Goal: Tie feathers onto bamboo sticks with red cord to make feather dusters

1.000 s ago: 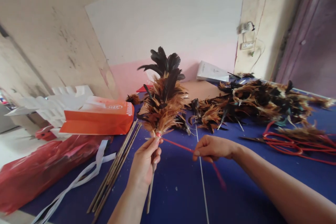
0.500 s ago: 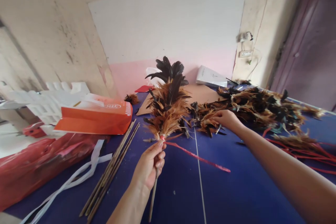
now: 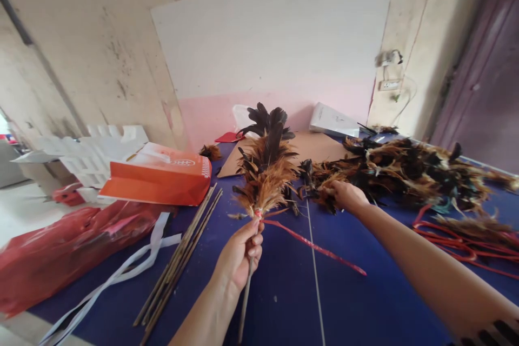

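In my left hand (image 3: 242, 253), closed round a thin stick, a feather duster (image 3: 268, 173) stands upright with brown feathers below and black ones at its top. Red plastic ribbon (image 3: 318, 247) is bound at the base of the feathers, just above my thumb, and its loose end trails right across the table. My right hand (image 3: 349, 197) is at a small clump of brown and black feathers (image 3: 324, 184), fingertips pinched together on some and partly hidden among them. A larger pile of feathers (image 3: 417, 170) lies to the right of it.
Bare sticks (image 3: 178, 265) lie on the blue table (image 3: 284, 303), left of my left hand. Beyond them are white strips (image 3: 117, 273), a red plastic bag (image 3: 77, 243) and an orange paper bag (image 3: 162, 181). Red ribbons (image 3: 458, 246) lie at the right. Cardboard (image 3: 316, 146) rests behind.
The view has shifted slightly left, so everything sits a little further right. My left hand keeps its grip on the feather duster. My right hand stays at the feather clump, its fingers a little deeper in.
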Available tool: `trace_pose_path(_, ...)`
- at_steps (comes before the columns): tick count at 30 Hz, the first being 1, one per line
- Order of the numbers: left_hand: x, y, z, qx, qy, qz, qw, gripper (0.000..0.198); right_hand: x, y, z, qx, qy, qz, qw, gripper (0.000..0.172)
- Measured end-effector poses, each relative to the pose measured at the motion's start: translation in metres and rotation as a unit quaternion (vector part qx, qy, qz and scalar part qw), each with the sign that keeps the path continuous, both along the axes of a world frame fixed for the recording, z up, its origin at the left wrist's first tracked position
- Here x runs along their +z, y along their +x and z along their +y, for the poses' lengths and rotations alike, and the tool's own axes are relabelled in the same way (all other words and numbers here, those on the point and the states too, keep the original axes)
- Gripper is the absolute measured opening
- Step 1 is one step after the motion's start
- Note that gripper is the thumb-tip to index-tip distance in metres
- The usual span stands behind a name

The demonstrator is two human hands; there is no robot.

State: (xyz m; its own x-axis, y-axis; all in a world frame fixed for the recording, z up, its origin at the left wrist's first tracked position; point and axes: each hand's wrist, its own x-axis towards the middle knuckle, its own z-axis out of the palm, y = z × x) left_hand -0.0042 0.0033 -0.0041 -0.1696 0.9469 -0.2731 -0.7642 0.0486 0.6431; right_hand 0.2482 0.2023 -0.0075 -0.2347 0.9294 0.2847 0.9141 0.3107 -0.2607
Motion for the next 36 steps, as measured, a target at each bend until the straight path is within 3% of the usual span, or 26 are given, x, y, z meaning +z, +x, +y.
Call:
trace_pose_path(4, -0.006, -0.002, 0.002, -0.004, 0.007, 0.036, 0.999, 0.007, 0.015, 0.014, -0.017, -0.003, 0.002, 0.051, 0.999, 0.02)
trace_pose_path(6, -0.008, -0.002, 0.002, -0.007, 0.012, 0.057, 0.998, 0.01, 0.026, 0.016, -0.032, 0.034, -0.038, 0.132, 0.99, 0.022)
trace_pose_path(8, -0.008, -0.001, 0.002, -0.014, 0.013, 0.074, 0.997, 0.012, 0.04, 0.013, -0.052, 0.102, -0.115, 0.263, 0.953, 0.024)
trace_pose_path(10, -0.007, 0.002, 0.001, -0.018, 0.014, 0.085, 0.996, 0.014, 0.054, 0.005, -0.075, 0.179, -0.192, 0.369, 0.892, 0.025)
trace_pose_path(13, -0.005, 0.007, 0.0, -0.007, 0.02, 0.09, 0.996, 0.015, 0.073, -0.016, -0.11, 0.269, -0.263, 0.374, 0.848, 0.024)
trace_pose_path(17, -0.003, 0.012, -0.002, 0.005, 0.032, 0.103, 0.994, 0.017, 0.084, -0.05, -0.139, 0.32, -0.285, 0.292, 0.855, 0.021)
trace_pose_path(22, -0.001, 0.015, -0.005, 0.019, 0.052, 0.121, 0.991, 0.022, 0.076, -0.079, -0.135, 0.324, -0.24, 0.265, 0.876, 0.02)
trace_pose_path(28, -0.002, 0.018, -0.006, 0.009, 0.085, 0.153, 0.984, 0.023, 0.065, -0.086, -0.127, 0.329, -0.235, 0.266, 0.875, 0.022)
trace_pose_path(36, -0.001, 0.024, -0.009, 0.004, 0.096, 0.195, 0.976, 0.023, 0.058, -0.091, -0.125, 0.325, -0.131, 0.258, 0.9, 0.024)
